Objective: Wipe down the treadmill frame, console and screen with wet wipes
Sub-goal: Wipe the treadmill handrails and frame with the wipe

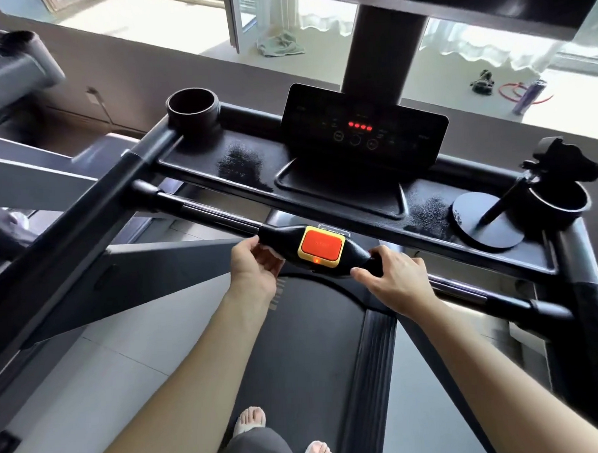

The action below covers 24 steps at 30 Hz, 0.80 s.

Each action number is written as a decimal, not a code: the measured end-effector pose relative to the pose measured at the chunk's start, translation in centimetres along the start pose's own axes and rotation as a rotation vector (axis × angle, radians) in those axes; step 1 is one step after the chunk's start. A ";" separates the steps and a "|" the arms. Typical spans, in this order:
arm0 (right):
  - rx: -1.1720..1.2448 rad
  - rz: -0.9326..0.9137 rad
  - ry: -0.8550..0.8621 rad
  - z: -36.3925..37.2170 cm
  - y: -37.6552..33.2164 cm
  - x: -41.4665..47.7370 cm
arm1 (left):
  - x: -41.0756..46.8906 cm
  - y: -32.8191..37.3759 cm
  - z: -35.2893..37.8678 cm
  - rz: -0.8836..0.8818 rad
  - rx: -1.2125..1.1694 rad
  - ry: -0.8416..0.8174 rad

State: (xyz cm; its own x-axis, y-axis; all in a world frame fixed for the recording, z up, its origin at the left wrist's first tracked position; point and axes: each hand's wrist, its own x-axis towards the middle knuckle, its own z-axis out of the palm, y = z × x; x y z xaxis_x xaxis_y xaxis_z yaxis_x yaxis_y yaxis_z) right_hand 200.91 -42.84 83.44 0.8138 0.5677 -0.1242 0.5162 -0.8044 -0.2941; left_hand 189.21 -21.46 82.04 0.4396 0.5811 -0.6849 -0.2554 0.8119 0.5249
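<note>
**Treadmill frame** (85, 218): dark side rail at far left, rising diagonally to a round black left cup holder (192, 106).

**Console tray** (192, 159): black and shallow, with one mottled pale patch on its left part and another on its right.

**Crossbar** (215, 220): glossy black, running below the tray and thickening into a centre housing.

**Left hand** (255, 267): at the left end of that housing, thumb on top, fingers curled beneath.

**Wet wipe** (270, 253): only a small white edge shows, pinched between the left thumb and fingers and pressed against the housing. The rest is hidden by the hand.

**Stop button** (321, 243): orange pad in a yellow surround, set on the housing between the two hands, with a small lamp lit below it. The lettering on the pad is too faint to read.

**Console screen** (365, 127): dark tilted panel at the foot of the centre post. It shows a row of four red lit marks with round icons beneath. The labels and any brand mark are too small to read.

**Right hand** (394, 277): gripping the crossbar just right of the housing, fingers over the top, thumb pointing left along the front.

**Phone stand** (486, 225): disc base on the tray's right end with a leaning stem and a clamp on top, touching the right cup holder (560, 204).

**Running belt** (306, 346): dark, with two feet in pale sandals standing on it.
</note>
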 end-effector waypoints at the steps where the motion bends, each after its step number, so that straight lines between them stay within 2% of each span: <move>1: -0.007 0.000 0.003 0.0 -0.1 -0.1 | 0.3 0.4 0.2 -0.008 -0.025 -0.029; 13: -0.018 0.060 0.032 -0.1 -1.0 -0.5 | -0.2 1.9 -2.3 -0.209 -0.105 -0.261; 17: -0.042 -0.012 0.210 0.6 -1.4 -1.6 | 1.3 1.8 -2.7 -0.232 -0.088 -0.315; 20: -0.095 -0.121 0.358 2.2 -2.9 -2.3 | 1.7 0.6 -4.2 -0.254 -0.045 -0.421; 24: -0.041 -0.137 0.515 4.8 -3.4 -2.4 | 3.6 0.1 -4.9 -0.195 -0.137 -0.530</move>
State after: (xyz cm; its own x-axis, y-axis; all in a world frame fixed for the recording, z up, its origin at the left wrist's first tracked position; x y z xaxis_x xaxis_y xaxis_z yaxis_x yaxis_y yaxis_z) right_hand 195.92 -40.63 80.22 0.7587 0.5165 0.3970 0.6283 -0.7412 -0.2365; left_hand 186.55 -19.06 77.14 0.8516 0.3417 -0.3975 -0.2205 0.9215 0.3198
